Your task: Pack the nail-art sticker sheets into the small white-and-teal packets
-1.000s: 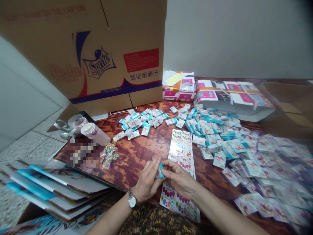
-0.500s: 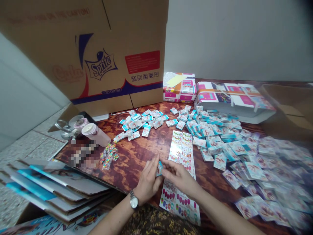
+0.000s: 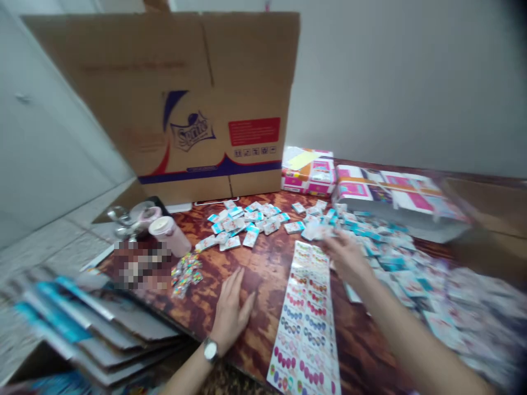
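My left hand [image 3: 233, 307] lies open on the table, fingers stretched forward and thumb apart, holding nothing. A wristwatch [image 3: 210, 350] is on that wrist. Beyond the top of a long sheet of colourful stickers [image 3: 302, 318], my right hand [image 3: 346, 252] is stretched out, blurred by motion. Its fingertips are closed on a small white-and-blue box [image 3: 321, 232] at the near edge of the box pile. Many similar boxes [image 3: 381, 238] spread to the right. A smaller group of these boxes [image 3: 242, 224] lies ahead of my left hand.
Small packets of coloured candy [image 3: 187, 273] lie left, near a pinkish tumbler [image 3: 169, 236]. A large carton [image 3: 230, 66] stands at the back left, wrapped packages [image 3: 308, 173] beside it. Flattened printed cardboard [image 3: 123, 323] is stacked at the table's left edge. Purple-white packets [image 3: 481, 307] lie right.
My hands have come apart from around a small box. The right has reached forward and right to the pile; the left has lowered flat onto the table. The view has tilted up.
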Demonstrator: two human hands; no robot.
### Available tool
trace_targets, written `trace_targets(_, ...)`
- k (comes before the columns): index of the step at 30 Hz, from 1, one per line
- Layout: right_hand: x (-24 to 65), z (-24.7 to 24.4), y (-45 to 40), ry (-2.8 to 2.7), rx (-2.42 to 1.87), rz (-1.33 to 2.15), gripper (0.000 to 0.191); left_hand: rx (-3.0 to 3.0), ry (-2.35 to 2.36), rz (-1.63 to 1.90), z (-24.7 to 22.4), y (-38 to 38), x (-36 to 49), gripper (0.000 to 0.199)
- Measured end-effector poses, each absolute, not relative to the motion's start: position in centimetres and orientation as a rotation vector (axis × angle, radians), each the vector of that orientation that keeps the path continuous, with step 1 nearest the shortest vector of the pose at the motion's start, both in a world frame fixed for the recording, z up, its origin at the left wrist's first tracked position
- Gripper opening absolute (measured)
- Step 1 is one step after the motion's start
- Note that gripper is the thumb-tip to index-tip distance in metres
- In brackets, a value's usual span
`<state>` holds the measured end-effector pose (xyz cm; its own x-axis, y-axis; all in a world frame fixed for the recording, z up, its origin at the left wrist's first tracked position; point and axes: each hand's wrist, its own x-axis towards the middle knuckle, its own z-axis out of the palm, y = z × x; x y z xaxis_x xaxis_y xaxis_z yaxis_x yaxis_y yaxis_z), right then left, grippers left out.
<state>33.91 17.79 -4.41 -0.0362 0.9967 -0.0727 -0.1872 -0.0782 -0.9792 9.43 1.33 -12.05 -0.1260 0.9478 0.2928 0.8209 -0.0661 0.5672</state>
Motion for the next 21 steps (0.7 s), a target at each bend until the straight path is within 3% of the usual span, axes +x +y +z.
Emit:
trace_targets(4, 35.8, -6.5, 19.9, -0.685, -1.140, 1.360, 0.057, 1.621, 2.600, 1.058, -13.9, 2.5, 3.8, 0.050)
trace_targets(8, 35.2, -9.2, 16.8, -0.786, -1.279, 1.529, 0.063, 0.949, 3.125, 0.723, -14.7, 3.8, -1.5, 0.056)
trace_targets(16, 32.6, -9.7, 12.6, -1.353, -1.340, 1.519, 0.072, 1.024, 3.019, 0.387, -16.1, 4.8, -1.3, 0.048)
trace_targets(21, 33.1, -10.8, 12.1, -1.698, -1.296, 1.346, 0.062, 1.463, 2.878, 0.241, -15.5, 3.2, 2.4, 0.066)
